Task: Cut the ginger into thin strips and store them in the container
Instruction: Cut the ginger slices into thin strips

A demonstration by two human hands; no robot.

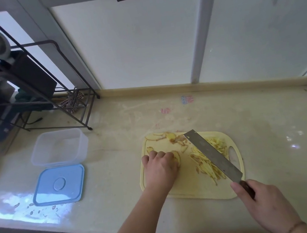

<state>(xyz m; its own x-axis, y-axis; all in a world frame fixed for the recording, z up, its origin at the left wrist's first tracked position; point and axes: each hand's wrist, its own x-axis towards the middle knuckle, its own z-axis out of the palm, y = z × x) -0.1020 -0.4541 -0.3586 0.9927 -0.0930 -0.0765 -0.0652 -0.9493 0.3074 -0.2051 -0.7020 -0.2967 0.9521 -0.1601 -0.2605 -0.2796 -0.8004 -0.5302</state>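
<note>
- Pale yellow plastic cutting board (190,187) lies on the beige tabletop (270,139) right in front of the person, its handle hole on the right side.
- Nearest the viewer, the right hand (267,205) has its fingers curled round the dark handle of a cleaver (212,155), thumb along the top; a thin bracelet shows at the wrist.
- The cleaver's broad blade runs diagonally up and to the left over the board, lying across a heap of ginger strips (208,164) that spreads on both sides of it.
- The left hand (160,166) sits on the left half of the board, fingers curled down, pressing on a ginger piece (177,157) that peeks out by the knuckles.
- Ginger peelings (168,138) are scattered along the far edge of the board.
- To the left, well apart from the board, a blue lid (59,185) lies flat on the tabletop, with a few brownish scraps near the front edge before it.
- Just behind the lid stands the clear plastic container (59,147), open; I cannot tell whether anything is in it.
- Farthest back on the left, a dark wire rack (46,88) stands against the window, holding dark items I cannot make out.
</note>
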